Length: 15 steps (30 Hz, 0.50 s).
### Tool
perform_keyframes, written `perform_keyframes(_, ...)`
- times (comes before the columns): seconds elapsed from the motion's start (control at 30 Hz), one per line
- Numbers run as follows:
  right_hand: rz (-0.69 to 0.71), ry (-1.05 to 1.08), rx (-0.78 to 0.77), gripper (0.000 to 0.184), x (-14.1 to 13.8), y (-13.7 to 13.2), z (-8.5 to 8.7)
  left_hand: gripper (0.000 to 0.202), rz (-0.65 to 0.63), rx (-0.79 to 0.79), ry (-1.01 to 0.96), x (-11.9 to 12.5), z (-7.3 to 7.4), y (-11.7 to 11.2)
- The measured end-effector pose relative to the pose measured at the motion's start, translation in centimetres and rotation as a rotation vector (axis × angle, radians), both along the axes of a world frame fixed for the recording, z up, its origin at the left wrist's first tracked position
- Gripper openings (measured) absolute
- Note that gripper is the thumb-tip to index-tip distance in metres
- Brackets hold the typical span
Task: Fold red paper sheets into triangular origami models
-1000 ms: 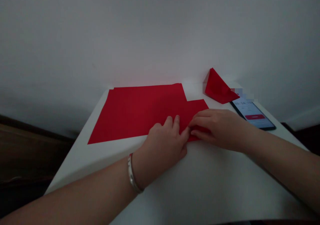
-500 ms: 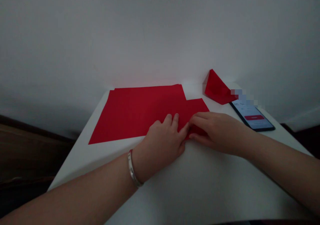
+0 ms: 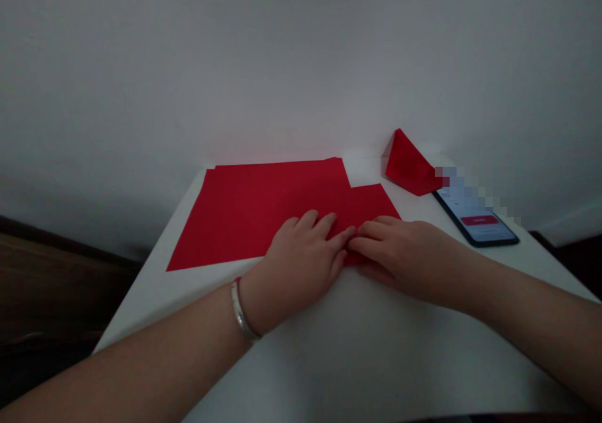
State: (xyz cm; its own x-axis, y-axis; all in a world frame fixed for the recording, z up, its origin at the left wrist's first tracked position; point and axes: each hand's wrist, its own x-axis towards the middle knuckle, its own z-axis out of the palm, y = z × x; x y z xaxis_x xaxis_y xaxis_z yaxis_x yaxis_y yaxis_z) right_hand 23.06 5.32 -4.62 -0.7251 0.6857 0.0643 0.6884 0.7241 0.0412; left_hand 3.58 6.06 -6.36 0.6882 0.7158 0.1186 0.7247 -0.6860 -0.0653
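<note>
Red paper sheets (image 3: pixel 244 213) lie overlapping on the white tabletop. A red paper piece (image 3: pixel 369 200) at their right end reaches under both hands. My left hand (image 3: pixel 298 263), with a silver bangle (image 3: pixel 241 313) at the wrist, rests on the red paper, its fingers apart and its index finger stretched to the right. My right hand (image 3: pixel 407 250) has its fingers closed on the near edge of the right-hand red paper, thumb below. Both hands' index fingertips nearly meet there. The hands hide part of that edge, so any fold under them cannot be made out.
Against the wall at the back right stands a folded red paper shape (image 3: pixel 409 166). Its tip overlaps a phone (image 3: pixel 489 229) with a lit screen, partly blurred out. A white wall (image 3: pixel 282 66) rises behind the tabletop (image 3: pixel 329 360). Brown wood (image 3: pixel 56 285) is at the left.
My left hand has shifted slightly left, its fingers spreading. My right hand's fingertips have moved a little left and down along the paper's edge. The sheets, folded shape and phone stay in place.
</note>
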Motion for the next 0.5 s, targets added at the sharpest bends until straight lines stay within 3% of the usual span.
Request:
perform_keyframes(0.27, 0.085, 0.002, -0.074, 0.025, 0.3, -0.3, 0.3, 0.045, -0.046, -0.024, -0.03, -0.8, -1.3, 0.5)
perform_keyframes(0.5, 0.092, -0.018, -0.102, 0.036, 0.5, -0.6, 1.0, 0.05, -0.071, -0.047, 0.062, -1.3, -0.8, 0.4)
